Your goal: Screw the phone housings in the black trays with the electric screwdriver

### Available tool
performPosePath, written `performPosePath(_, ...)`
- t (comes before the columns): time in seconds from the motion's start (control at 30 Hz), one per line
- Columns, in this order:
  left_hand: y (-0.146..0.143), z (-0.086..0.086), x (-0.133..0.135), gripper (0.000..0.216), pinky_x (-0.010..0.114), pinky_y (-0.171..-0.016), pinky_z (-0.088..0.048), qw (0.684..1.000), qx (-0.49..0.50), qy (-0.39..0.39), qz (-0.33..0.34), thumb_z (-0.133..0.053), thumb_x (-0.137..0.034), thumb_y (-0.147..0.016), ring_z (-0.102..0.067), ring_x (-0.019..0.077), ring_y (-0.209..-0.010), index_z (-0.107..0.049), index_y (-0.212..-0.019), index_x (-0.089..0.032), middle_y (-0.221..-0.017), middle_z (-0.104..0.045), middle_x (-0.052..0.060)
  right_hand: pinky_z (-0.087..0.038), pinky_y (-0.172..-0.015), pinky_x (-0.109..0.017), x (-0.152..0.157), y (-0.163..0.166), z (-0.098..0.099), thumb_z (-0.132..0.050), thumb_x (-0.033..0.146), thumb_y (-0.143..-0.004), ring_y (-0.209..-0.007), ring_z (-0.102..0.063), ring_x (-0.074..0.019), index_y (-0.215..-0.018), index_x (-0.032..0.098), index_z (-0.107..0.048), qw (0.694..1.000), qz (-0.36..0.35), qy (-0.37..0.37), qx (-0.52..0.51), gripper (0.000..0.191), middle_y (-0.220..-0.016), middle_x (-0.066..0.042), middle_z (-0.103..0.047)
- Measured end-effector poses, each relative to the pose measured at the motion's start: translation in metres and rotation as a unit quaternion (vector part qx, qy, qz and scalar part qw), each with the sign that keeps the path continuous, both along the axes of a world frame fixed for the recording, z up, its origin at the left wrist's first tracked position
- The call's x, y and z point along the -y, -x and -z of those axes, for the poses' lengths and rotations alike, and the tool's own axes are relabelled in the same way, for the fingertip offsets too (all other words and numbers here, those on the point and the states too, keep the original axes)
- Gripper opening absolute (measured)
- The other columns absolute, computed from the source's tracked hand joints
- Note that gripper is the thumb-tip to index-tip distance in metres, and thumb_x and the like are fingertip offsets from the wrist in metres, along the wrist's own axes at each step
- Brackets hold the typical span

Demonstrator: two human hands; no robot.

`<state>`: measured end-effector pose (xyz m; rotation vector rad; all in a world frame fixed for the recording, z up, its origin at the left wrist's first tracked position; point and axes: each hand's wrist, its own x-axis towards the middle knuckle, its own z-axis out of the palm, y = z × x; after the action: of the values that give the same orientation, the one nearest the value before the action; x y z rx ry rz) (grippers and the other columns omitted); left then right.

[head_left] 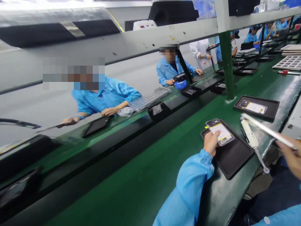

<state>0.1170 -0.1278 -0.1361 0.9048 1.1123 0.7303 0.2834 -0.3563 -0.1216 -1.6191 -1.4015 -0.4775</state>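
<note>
My left hand (211, 142) grips an opened phone body (220, 131), thumb on its face. White film and yellow strips show on the phone, which is over a black tray (231, 160) on the green bench. At the right edge my right hand (291, 153), blurred and partly cut off, is closed on a long, thin white piece (268, 129) seen edge-on; its kind is unclear. Under that piece's far end lies a white electric screwdriver (250, 133), beside the black tray.
Another black tray (274, 110) with an opened phone (254, 106) sits farther back right. A green post (227, 66) rises from the bench. Along a dark conveyor strip (113, 142) stand several trays. Co-workers in blue (105, 97) sit opposite. White grid trays (288, 62) are stacked far right.
</note>
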Motion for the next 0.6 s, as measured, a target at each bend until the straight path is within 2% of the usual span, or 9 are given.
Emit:
performPosePath(0.07,0.026,-0.009,0.006,0.018,0.025,-0.069,-0.056,0.999,0.009,-0.034,-0.036,-0.055,-0.009,-0.083,-0.07,0.0151,-0.072,-0.066,-0.097,-0.011,-0.087,-0.075,0.007,-0.061,-0.077,-0.032,-0.036,0.031,0.011,-0.049,0.01,-0.091,-0.096,-0.068,-0.0221,-0.147,0.03,-0.037,0.994,-0.097,-0.017,0.053,0.06,-0.114,-0.007,-0.066)
performPosePath(0.13,0.057,-0.017,0.014,0.019,0.028,-0.076,-0.057,0.997,0.003,-0.052,-0.064,-0.056,-0.011,-0.083,-0.071,0.0176,-0.079,-0.064,-0.1,-0.011,-0.091,-0.075,0.008,-0.058,-0.091,-0.037,-0.073,0.056,0.028,-0.039,0.004,-0.091,-0.111,-0.061,-0.0238,-0.142,0.014,-0.044,0.979,-0.171,-0.012,0.108,0.053,-0.119,-0.014,-0.063)
performPosePath(0.23,0.102,-0.024,0.03,0.027,0.033,-0.074,-0.058,0.996,-0.015,-0.035,-0.078,-0.066,-0.019,-0.075,-0.072,0.0242,-0.08,-0.064,-0.101,-0.011,-0.086,-0.075,0.009,-0.052,-0.097,-0.052,-0.103,0.072,0.048,-0.044,0.008,-0.092,-0.117,-0.057,-0.031,-0.117,0.007,-0.062,0.962,-0.198,0.105,0.154,0.031,-0.118,-0.017,-0.063)
performPosePath(0.27,0.114,-0.025,0.036,0.035,0.035,-0.073,-0.059,0.997,-0.021,-0.023,-0.076,-0.071,-0.024,-0.071,-0.072,0.0262,-0.081,-0.063,-0.103,-0.012,-0.086,-0.075,0.009,-0.048,-0.099,-0.058,-0.104,0.072,0.051,-0.051,0.016,-0.093,-0.118,-0.055,-0.0337,-0.111,0.008,-0.065,0.955,-0.205,0.164,0.142,0.024,-0.119,-0.016,-0.063)
performPosePath(0.33,0.133,-0.021,0.052,0.055,0.037,-0.073,-0.059,0.997,-0.036,0.0,-0.064,-0.081,-0.035,-0.063,-0.071,0.0287,-0.083,-0.061,-0.11,-0.014,-0.089,-0.075,0.008,-0.038,-0.104,-0.066,-0.09,0.069,0.048,-0.064,0.035,-0.09,-0.123,-0.051,-0.0362,-0.113,0.011,-0.065,0.941,-0.224,0.243,0.076,0.033,-0.124,-0.016,-0.06)
performPosePath(0.4,0.142,-0.012,0.074,0.067,0.039,-0.074,-0.058,0.998,-0.043,0.022,-0.029,-0.085,-0.044,-0.057,-0.07,0.0299,-0.085,-0.06,-0.114,-0.016,-0.094,-0.075,0.009,-0.036,-0.108,-0.06,-0.066,0.068,0.037,-0.062,0.041,-0.091,-0.126,-0.048,-0.0321,-0.125,0.015,-0.06,0.944,-0.232,0.232,-0.021,0.042,-0.13,-0.013,-0.056)
performPosePath(0.47,0.14,0.001,0.102,0.064,0.04,-0.08,-0.057,0.998,-0.047,0.019,0.026,-0.081,-0.051,-0.06,-0.069,0.0307,-0.089,-0.063,-0.112,-0.017,-0.097,-0.074,0.01,-0.045,-0.107,-0.049,-0.043,0.075,0.025,-0.058,0.039,-0.094,-0.126,-0.05,-0.027,-0.139,0.021,-0.048,0.95,-0.218,0.187,-0.122,0.049,-0.136,-0.011,-0.051)
performPosePath(0.53,0.129,0.017,0.133,0.052,0.04,-0.083,-0.055,0.99,-0.094,-0.038,0.098,-0.075,-0.054,-0.067,-0.067,0.0306,-0.091,-0.068,-0.104,-0.018,-0.095,-0.073,0.012,-0.052,-0.099,-0.044,-0.028,0.09,0.019,-0.062,0.045,-0.09,-0.127,-0.049,-0.0284,-0.15,0.022,-0.031,0.946,-0.194,0.173,-0.191,0.071,-0.143,-0.012,-0.044)
performPosePath(0.6,0.11,0.03,0.159,0.042,0.038,-0.081,-0.053,0.962,-0.184,-0.119,0.166,-0.07,-0.053,-0.072,-0.066,0.0305,-0.089,-0.072,-0.099,-0.02,-0.091,-0.072,0.014,-0.054,-0.096,-0.048,-0.019,0.107,0.02,-0.067,0.049,-0.082,-0.13,-0.044,-0.0334,-0.153,0.021,-0.019,0.95,-0.14,0.174,-0.22,0.09,-0.149,-0.014,-0.033)
